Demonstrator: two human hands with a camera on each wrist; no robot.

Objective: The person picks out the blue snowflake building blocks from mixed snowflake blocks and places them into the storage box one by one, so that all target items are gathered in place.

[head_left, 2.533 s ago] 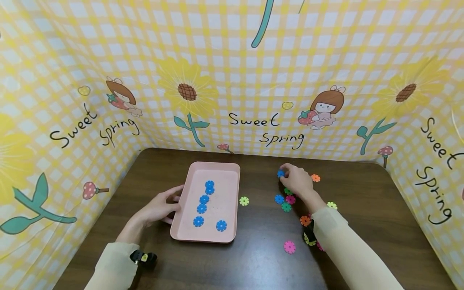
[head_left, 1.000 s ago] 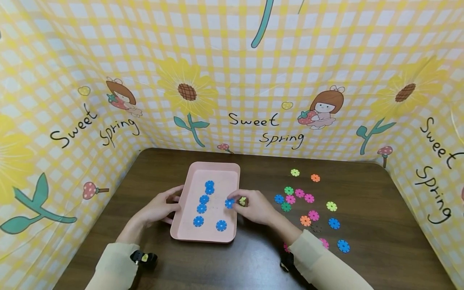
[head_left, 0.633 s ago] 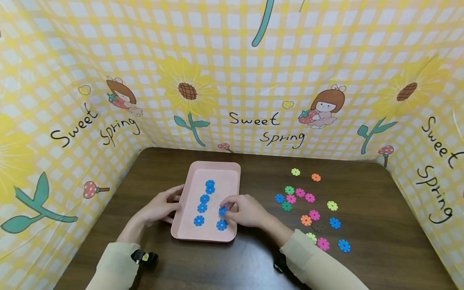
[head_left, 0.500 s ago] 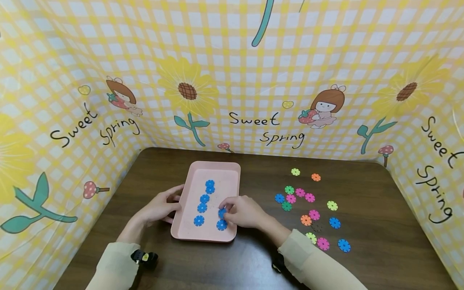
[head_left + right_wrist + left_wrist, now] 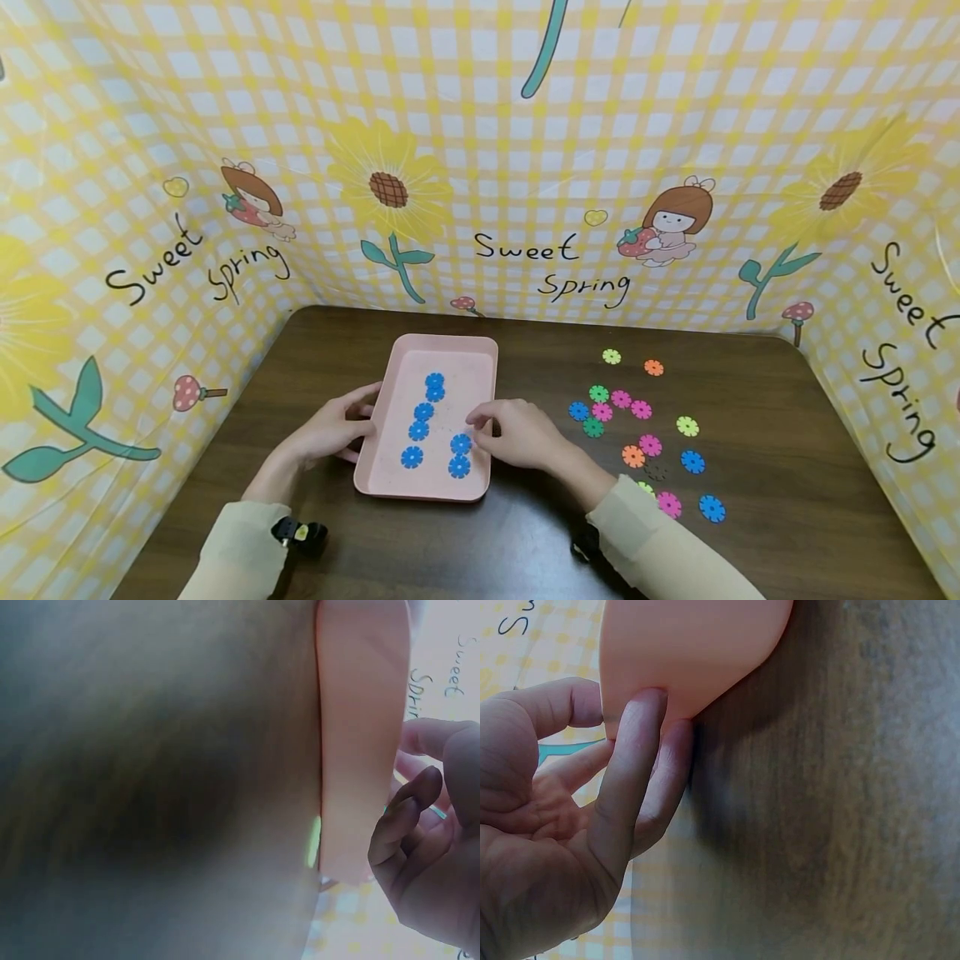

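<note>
A pink tray (image 5: 461, 367) lies on the table, bearing several blue notched snowflake discs: a line of them (image 5: 423, 412) on the left and two on the right. My left hand (image 5: 330, 429) touches the tray's left side; in the left wrist view its fingertips lie against the outer wall (image 5: 697, 645). Over the tray's right rim is my right hand (image 5: 521, 433), fingers loosely bent and holding nothing. Just past its fingertips lies a blue disc (image 5: 461, 444), set close above another blue disc (image 5: 459, 467).
Right of the tray, loose discs lie scattered: blue (image 5: 578, 411), green (image 5: 593, 427), pink (image 5: 641, 409), orange (image 5: 653, 367) and yellow-green (image 5: 687, 426). A light-green piece (image 5: 313, 841) shows beside the tray in the right wrist view. A patterned cloth (image 5: 525, 167) encloses the table.
My right hand has brought a blue disc from the right-hand scatter into the tray, let it go above the lone right disc, and drawn back slightly right. My left hand has stayed at the tray.
</note>
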